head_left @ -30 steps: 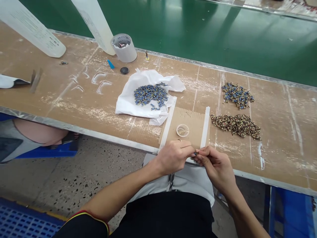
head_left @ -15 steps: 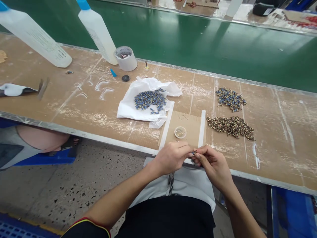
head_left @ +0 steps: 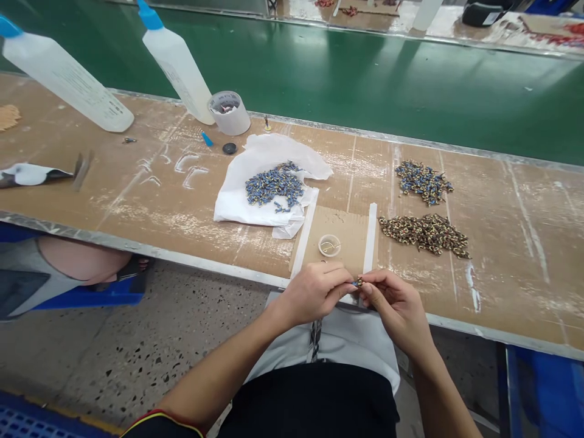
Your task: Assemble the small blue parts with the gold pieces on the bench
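My left hand pinches a small blue piece between thumb and forefinger. Against it, my right hand grips a small dark-and-yellow piece in its fingertips. The two pieces meet over the table's front edge; whether they are joined I cannot tell. Just beyond my hands, a small round cup with a pale liquid and a thin stick stands on a taped cardboard sheet. White paper bears a heap of blue-and-yellow pieces. To the right lie a brown-and-yellow heap and a mixed blue-and-brown heap.
Two white bottles with blue caps stand at the back left, near a tape roll holding scraps. A black disc and tweezers lie on the table. Behind runs a green belt. Part of another person shows at left.
The view has shifted slightly. My fingers have turned a little, and the blue and dark-and-yellow pieces between them show more clearly. Both hands stay in nearly the same place.
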